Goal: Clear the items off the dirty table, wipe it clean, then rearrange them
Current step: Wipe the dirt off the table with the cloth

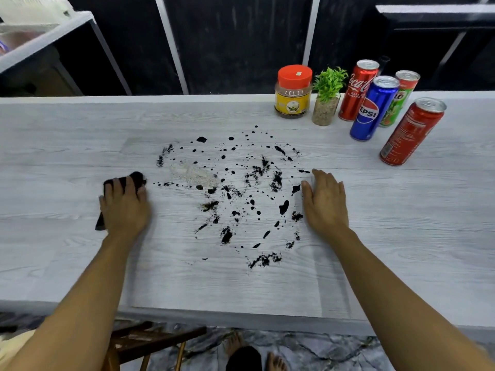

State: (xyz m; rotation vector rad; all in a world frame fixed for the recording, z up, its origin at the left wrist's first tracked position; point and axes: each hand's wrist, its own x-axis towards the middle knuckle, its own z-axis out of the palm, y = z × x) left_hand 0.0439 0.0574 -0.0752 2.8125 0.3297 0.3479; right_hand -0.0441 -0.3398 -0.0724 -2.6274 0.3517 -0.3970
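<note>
1. L hand [124,204] grips dark cloth [137,179] on worktop [67,156], just left of black spill [241,194].
2. R hand [325,202] flat, fingers straight, at spill's right edge.
3. Jar [293,92], plant [328,97], 4 cans [372,108] grouped far right, upright.

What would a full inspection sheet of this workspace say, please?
Surface: pale wood-grain table, its middle splattered with dark blots and a patch of pale grains; not yet wiped.
Job's things: dark cloth on the table left of the mess; orange-lidded jar, potted plant, Coca-Cola can, Pepsi can, green can and red can stand grouped at the far right, outside the mess.
Clutter: nothing seen.
Grippers: left hand grips the dark cloth; right hand lies flat on the table at the mess's right edge.
Cables: nothing seen.
Surroundings: wooden stool and marbled floor below the near edge; shelf far left.
</note>
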